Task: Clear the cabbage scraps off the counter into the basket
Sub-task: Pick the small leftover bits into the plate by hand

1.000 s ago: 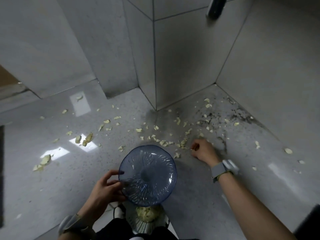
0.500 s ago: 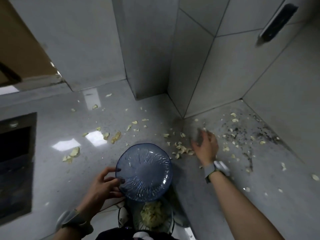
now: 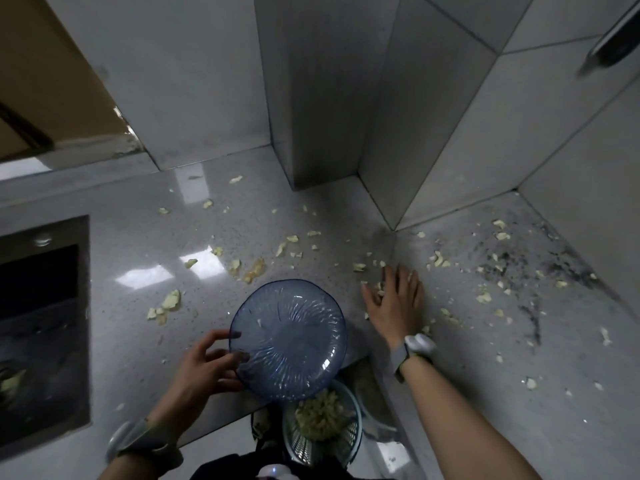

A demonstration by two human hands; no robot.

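Blue plate pinched by left hand; right hand spread flat on scraps; one basket.

1. The left hand sits low at centre-left, palm turned toward the right, fingers spread and curled in a pinch, thumb above and fingertips below
2. Its wrist carries a pale band, and the forearm runs down out of view at the bottom edge
3. The right hand lies flat, palm down, fingers stretched forward and slightly fanned
4. Its wrist bears a grey strap with a white module, and the bare forearm reaches in from the lower right
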